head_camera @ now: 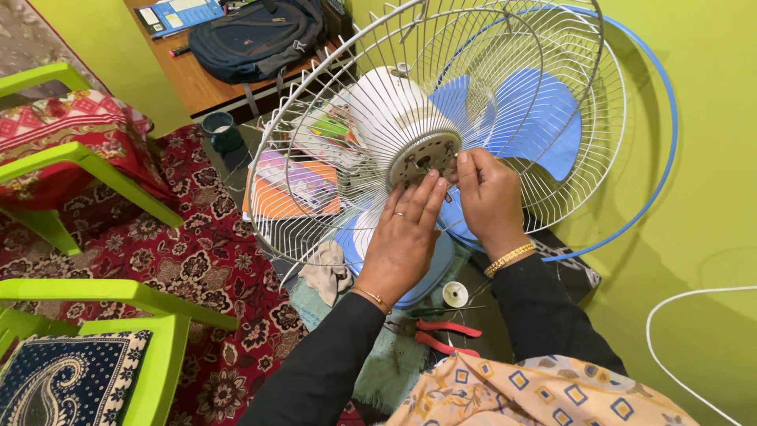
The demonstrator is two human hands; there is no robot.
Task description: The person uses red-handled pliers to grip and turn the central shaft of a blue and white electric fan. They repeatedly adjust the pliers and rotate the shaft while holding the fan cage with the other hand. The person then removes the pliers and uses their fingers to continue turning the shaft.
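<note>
A white wire fan guard (315,102) stands in front of me, with a round metal hub plate (423,158) at its centre. Behind it sit the white motor housing (386,99) and blue fan blades (536,114). My left hand (406,237) rests its fingertips on the lower edge of the hub plate. The fingers of my right hand (489,197) are pinched at the plate's right edge; what they grip is too small to tell. A second guard with a blue rim (669,102) is behind the blades.
Red-handled pliers (441,335) and a small white round part (455,294) lie on the floor by the blue fan base (430,272). Green plastic chairs (87,162) stand left on a red patterned carpet. A white cable (670,300) loops at right. A backpack (256,35) lies on a wooden table.
</note>
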